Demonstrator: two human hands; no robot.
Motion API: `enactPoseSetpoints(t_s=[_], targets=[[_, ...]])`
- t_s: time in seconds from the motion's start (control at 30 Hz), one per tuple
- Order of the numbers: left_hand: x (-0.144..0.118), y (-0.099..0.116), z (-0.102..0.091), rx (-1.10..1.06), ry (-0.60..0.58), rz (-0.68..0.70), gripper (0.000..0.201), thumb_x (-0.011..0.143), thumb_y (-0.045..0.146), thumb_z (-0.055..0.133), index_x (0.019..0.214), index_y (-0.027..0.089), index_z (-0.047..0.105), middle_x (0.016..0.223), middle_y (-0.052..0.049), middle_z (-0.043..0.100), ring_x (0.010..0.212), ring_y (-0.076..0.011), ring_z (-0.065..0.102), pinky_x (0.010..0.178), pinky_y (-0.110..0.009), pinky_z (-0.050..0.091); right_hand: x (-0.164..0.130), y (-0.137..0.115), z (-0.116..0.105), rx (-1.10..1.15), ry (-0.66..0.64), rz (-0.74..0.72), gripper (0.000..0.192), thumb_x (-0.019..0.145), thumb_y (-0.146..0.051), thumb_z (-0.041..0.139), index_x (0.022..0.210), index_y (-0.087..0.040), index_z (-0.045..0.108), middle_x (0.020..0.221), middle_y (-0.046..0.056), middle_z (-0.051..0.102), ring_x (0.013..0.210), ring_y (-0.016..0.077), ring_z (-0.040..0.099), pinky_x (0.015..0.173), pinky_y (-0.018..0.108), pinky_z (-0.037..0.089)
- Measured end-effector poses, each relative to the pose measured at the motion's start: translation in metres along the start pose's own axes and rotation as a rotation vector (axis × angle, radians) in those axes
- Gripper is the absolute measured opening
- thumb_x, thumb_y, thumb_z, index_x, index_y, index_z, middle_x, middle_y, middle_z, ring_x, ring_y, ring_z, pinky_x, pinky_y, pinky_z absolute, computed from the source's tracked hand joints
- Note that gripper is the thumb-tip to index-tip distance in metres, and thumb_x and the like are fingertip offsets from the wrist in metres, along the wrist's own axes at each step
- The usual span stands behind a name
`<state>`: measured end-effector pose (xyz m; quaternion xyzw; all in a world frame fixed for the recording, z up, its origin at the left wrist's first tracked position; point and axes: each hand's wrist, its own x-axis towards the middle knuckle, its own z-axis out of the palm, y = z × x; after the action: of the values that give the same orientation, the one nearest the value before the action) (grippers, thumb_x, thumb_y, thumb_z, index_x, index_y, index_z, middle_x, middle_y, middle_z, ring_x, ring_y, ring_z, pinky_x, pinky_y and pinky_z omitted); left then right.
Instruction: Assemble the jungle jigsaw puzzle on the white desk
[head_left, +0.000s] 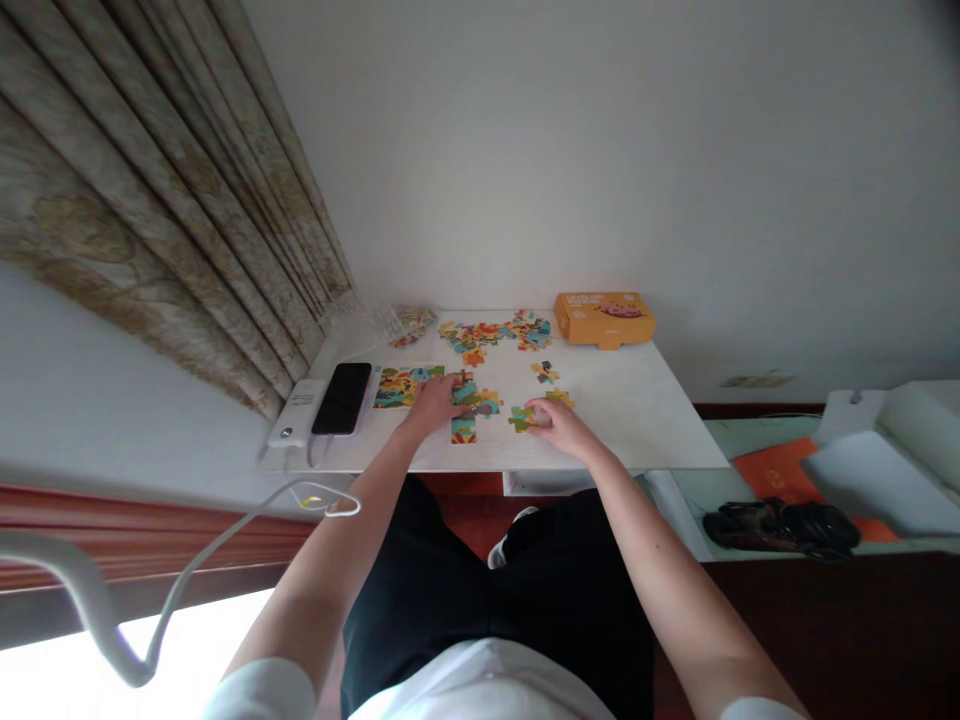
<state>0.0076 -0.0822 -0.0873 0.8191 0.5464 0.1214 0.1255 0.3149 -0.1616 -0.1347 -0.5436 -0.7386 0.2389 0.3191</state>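
My left hand (433, 402) rests on the table with fingers apart, its tips touching the left edge of a small group of joined jigsaw pieces (465, 428). My right hand (561, 427) has its thumb and fingers closed at the right side of a green puzzle piece (520, 419), which lies on or just above the table. A yellow puzzle piece (562, 397) is right behind those fingers. Farther back is a dark blue and yellow piece (545, 373). Partly under my left forearm side is a colourful picture card (390, 388).
Loose puzzle pieces (487, 335) are heaped along the back of the white table (622, 420). An orange puzzle box (606, 320) stands at the back right. A phone (343, 398) and a white power bank (300, 412) with a cable lie left. A curtain (187, 170) hangs beside.
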Motion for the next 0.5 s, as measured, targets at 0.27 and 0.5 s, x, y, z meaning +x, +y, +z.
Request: enactPoseSetpoints(t_s=[0.27,0.5], targets=[[-0.006,0.008,-0.008,0.007,0.015,0.104,0.05,0.08,0.032,0.08,0.124,0.019,0.059,0.119,-0.014,0.071,0.115,-0.0331,0.068,0.101,-0.043,0.053,0.014,-0.003,-0.012,-0.149,0.107,0.03,0.031,0.08,-0.017,0.078,0.109,-0.024,0.071,0.116,0.011,0.073,0.114,0.0306,0.067,0.105,0.051,0.051],[-0.027,0.015,0.004,-0.213,0.101,0.248,0.053,0.077,0.03,0.078,0.122,0.022,0.052,0.112,-0.009,0.071,0.105,-0.0306,0.071,0.092,-0.045,0.059,0.018,-0.063,0.023,0.302,0.219,0.179,0.043,0.091,-0.046,0.068,0.127,-0.024,0.064,0.118,0.011,0.071,0.082,0.0213,0.069,0.073,0.037,0.059]])
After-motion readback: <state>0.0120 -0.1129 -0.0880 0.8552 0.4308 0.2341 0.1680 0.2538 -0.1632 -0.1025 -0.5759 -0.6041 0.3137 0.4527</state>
